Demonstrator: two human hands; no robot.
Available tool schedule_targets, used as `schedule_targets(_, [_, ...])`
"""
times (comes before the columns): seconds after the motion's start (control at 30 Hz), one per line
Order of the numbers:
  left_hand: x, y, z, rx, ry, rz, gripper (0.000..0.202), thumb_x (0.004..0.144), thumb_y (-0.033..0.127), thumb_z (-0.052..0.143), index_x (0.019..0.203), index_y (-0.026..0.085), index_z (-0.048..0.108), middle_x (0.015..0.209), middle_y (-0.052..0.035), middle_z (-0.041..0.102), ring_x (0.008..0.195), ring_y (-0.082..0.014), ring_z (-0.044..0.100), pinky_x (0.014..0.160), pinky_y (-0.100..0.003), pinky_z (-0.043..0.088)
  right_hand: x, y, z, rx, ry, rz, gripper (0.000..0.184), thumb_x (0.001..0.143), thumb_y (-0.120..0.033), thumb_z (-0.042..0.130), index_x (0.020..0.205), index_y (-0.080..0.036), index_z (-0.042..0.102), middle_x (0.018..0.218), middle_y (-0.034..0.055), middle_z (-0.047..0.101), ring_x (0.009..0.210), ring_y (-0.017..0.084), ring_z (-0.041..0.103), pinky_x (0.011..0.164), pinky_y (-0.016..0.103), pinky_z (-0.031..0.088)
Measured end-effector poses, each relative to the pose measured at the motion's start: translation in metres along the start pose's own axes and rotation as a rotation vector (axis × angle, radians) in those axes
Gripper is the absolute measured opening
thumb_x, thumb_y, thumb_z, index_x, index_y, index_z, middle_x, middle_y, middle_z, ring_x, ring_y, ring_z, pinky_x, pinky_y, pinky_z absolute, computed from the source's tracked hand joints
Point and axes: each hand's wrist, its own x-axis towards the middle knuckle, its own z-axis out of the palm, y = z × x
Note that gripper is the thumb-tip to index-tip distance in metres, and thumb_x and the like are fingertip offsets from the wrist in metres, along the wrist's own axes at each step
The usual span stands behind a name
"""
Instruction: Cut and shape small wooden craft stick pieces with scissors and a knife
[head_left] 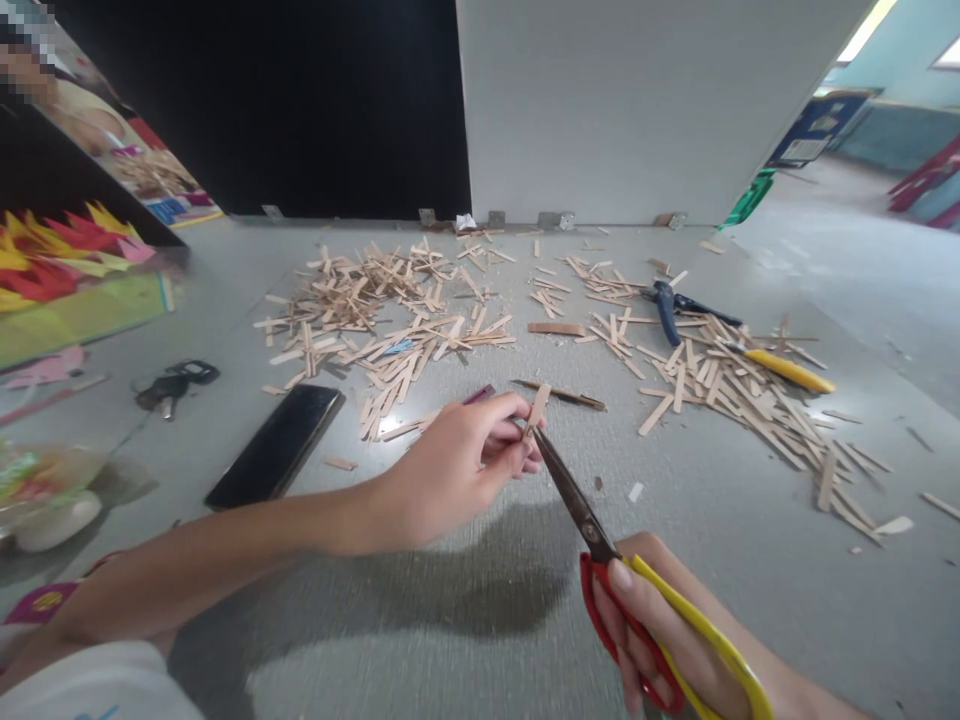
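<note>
My left hand [465, 455] pinches a small flat wooden stick [538, 405] between thumb and fingers, above the middle of the table. In my right hand [660, 610] is a pair of scissors [581, 505] with one red and one yellow handle. The blade tips meet the lower part of the stick, close to my left fingertips. Whether the blades are fully closed on it I cannot tell. Just behind the stick a pen [562, 394] lies on the table. A dark purple object [480, 394] is partly hidden behind my left hand.
Wooden stick pieces [375, 280] are heaped at the back left, with more sticks [750, 400] at the right. Pliers [667, 310] and a yellow-handled cutter [787, 370] lie among those. A phone [277, 445] and keys [176, 385] are at left. An upright black-and-white panel [600, 110] stands behind.
</note>
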Motion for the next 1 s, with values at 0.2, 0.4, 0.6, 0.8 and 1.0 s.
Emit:
schedule_targets(0.2, [0.0, 0.001, 0.0, 0.016, 0.022, 0.005, 0.008, 0.102, 0.012, 0.058, 0.106, 0.018, 0.062, 0.095, -0.0084, 0.085, 0.089, -0.0217, 0.086, 0.081, -0.029, 0.071, 0.001, 0.003, 0.001, -0.013, 0.0, -0.018, 0.081, 0.079, -0.106, 0.044, 0.069, -0.026, 0.045, 0.039, -0.0107, 0.038, 0.032, 0.007, 0.035, 0.038, 0.019, 0.033])
schedule_targets(0.4, [-0.003, 0.0, 0.001, 0.144, 0.038, 0.031, 0.006, 0.102, 0.017, 0.059, 0.107, 0.02, 0.062, 0.095, -0.0063, 0.085, 0.083, -0.0196, 0.085, 0.074, -0.025, 0.068, -0.004, 0.001, 0.005, 0.004, 0.082, -0.047, 0.074, 0.088, -0.098, 0.048, 0.076, -0.025, 0.047, 0.043, -0.0129, 0.039, 0.037, 0.007, 0.035, 0.046, 0.021, 0.045])
schedule_targets(0.6, [-0.005, -0.006, 0.005, 0.215, 0.041, 0.142, 0.009, 0.102, 0.017, 0.057, 0.11, 0.021, 0.059, 0.089, -0.0028, 0.084, 0.076, -0.0166, 0.082, 0.072, -0.023, 0.064, -0.006, -0.004, 0.01, -0.068, 0.114, -0.026, 0.079, 0.084, -0.103, 0.045, 0.077, -0.024, 0.047, 0.052, -0.0108, 0.043, 0.041, 0.006, 0.043, 0.042, 0.018, 0.035])
schedule_targets(0.8, [-0.003, -0.008, 0.005, 0.257, 0.036, 0.207, 0.012, 0.103, 0.016, 0.054, 0.112, 0.019, 0.059, 0.088, -0.0026, 0.084, 0.073, -0.0151, 0.081, 0.068, -0.021, 0.061, -0.011, -0.004, 0.009, -0.006, 0.08, 0.042, 0.079, 0.082, -0.104, 0.044, 0.08, -0.025, 0.046, 0.044, -0.0128, 0.04, 0.039, 0.007, 0.041, 0.046, 0.021, 0.044])
schedule_targets(1.0, [-0.006, -0.009, 0.006, 0.261, 0.037, 0.192, 0.011, 0.103, 0.017, 0.053, 0.112, 0.019, 0.058, 0.086, -0.003, 0.084, 0.07, -0.0171, 0.082, 0.065, -0.023, 0.06, -0.013, -0.01, 0.013, -0.02, 0.128, 0.076, 0.081, 0.077, -0.107, 0.044, 0.08, -0.026, 0.046, 0.045, -0.014, 0.039, 0.04, 0.007, 0.037, 0.048, 0.024, 0.048])
